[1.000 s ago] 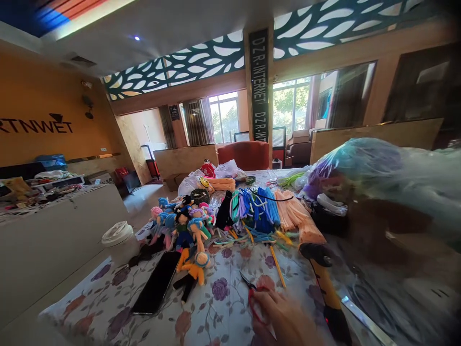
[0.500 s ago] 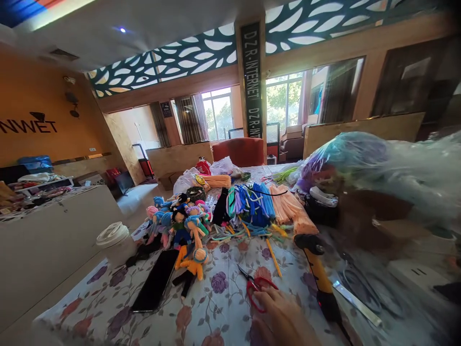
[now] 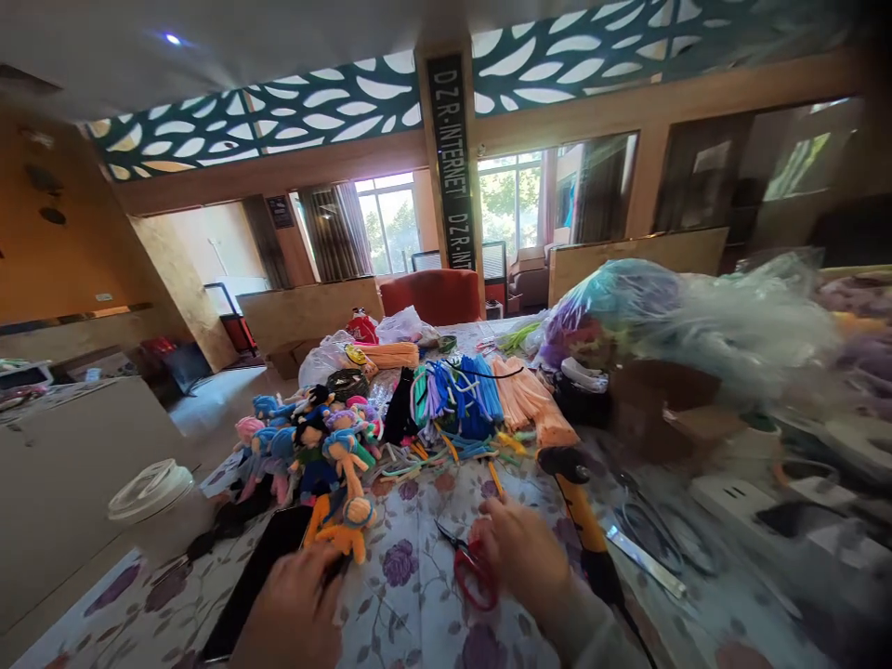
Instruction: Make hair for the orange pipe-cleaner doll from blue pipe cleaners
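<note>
My left hand [image 3: 296, 599] is at the lower left, its fingers closed over the dark legs of a small orange fuzzy doll [image 3: 350, 531] beside a black phone [image 3: 241, 595]. My right hand [image 3: 522, 553] has its fingers bent together at the lower end of a yellow pipe cleaner [image 3: 495, 476], covering that end. Just left of this hand, red-handled scissors [image 3: 476, 574] lie on the flowered cloth, blades pointing up and left. Several small fuzzy dolls [image 3: 317, 437] are heaped beyond my left hand.
Bundles of blue [image 3: 460, 395] and peach pipe cleaners [image 3: 533, 404] lie at mid-table. A yellow-and-black glue gun [image 3: 582, 511] is right of my right hand, near a metal strip [image 3: 645, 560]. A white lidded jar [image 3: 157, 506] stands left; plastic bags [image 3: 739, 307] bulge at the right.
My left hand has come into view and reached the orange doll. My right hand has moved off the scissors handles and forward to the yellow pipe cleaner. The view has swung right.
</note>
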`<state>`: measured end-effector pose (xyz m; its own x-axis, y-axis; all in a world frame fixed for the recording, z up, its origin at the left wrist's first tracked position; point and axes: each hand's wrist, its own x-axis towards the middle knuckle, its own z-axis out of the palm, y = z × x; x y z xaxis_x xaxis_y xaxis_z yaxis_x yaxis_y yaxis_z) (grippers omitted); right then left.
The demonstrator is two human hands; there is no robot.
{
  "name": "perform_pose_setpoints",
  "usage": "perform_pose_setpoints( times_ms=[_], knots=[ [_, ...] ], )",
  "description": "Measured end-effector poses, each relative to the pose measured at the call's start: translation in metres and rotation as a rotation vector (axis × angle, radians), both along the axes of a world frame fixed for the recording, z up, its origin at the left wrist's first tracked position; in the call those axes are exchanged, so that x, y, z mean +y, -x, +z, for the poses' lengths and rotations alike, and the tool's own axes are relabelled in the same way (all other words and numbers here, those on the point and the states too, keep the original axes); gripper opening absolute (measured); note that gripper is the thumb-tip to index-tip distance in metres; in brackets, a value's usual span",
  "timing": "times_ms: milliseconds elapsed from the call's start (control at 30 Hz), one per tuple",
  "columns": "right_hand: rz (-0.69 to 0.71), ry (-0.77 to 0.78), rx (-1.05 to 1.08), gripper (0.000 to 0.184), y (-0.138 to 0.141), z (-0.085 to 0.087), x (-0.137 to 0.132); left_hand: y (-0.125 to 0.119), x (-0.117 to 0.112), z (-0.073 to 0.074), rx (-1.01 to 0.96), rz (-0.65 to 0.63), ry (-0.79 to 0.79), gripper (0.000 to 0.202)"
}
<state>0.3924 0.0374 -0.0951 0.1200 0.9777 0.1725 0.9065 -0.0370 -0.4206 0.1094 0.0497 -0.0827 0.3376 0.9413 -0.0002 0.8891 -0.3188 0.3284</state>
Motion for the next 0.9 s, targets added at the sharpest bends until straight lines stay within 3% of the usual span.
perform_pose_setpoints(
  times_ms=[67,133,300,433,567,767,900],
  knots=[
    [-0.053,-0.007,-0.021,0.023,-0.005,0.005,0.025,-0.008,0.031,0.0,0.109,0.098,-0.24,0.033],
    [-0.094,-0.01,-0.043,0.022,-0.009,0.008,0.052,-0.015,0.052,-0.005,0.229,0.134,-0.333,0.037],
    [-0.176,0.014,-0.105,0.019,-0.014,0.004,0.108,-0.019,0.069,-0.021,0.345,0.129,-0.274,0.038],
    [-0.203,0.052,-0.131,0.024,-0.016,-0.005,0.13,-0.018,0.07,-0.019,0.285,0.145,-0.282,0.037],
    [-0.212,0.043,-0.137,0.024,-0.017,-0.011,0.133,-0.017,0.071,-0.013,0.081,0.141,-0.263,0.04],
    [-0.212,-0.005,-0.084,0.02,-0.02,-0.012,0.125,-0.018,0.065,-0.009,-0.453,0.193,-0.086,0.042],
    [-0.219,-0.058,-0.005,0.016,-0.022,-0.006,0.114,-0.029,0.06,0.01,-0.695,0.142,0.108,0.045]
  ],
)
